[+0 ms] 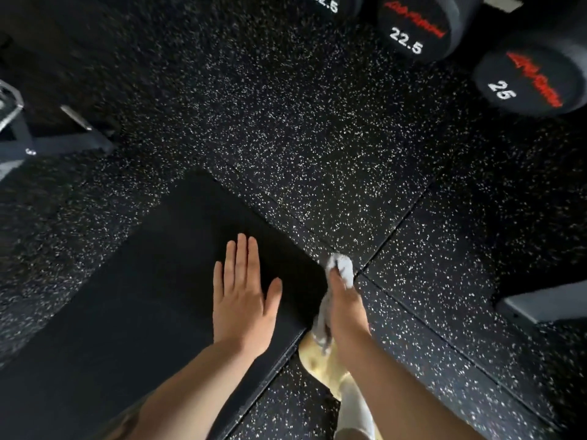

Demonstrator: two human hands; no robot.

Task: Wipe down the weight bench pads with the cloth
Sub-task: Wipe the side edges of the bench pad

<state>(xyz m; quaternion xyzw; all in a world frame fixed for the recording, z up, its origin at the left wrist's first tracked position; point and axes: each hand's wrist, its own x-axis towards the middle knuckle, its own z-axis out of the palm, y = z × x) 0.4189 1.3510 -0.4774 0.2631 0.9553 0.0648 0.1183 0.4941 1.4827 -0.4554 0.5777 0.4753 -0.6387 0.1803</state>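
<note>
left hand (243, 300) flat, fingers straight and together, on smooth black bench pad (152, 281); right hand (344, 308) fingers clamped round crumpled grey cloth (343, 269) at pad's edge.

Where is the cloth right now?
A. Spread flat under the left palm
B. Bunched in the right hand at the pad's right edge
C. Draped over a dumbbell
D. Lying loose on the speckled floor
B: the right hand grips the grey cloth against the bench pad's right edge, while the left hand lies flat and bare on the pad.
</note>
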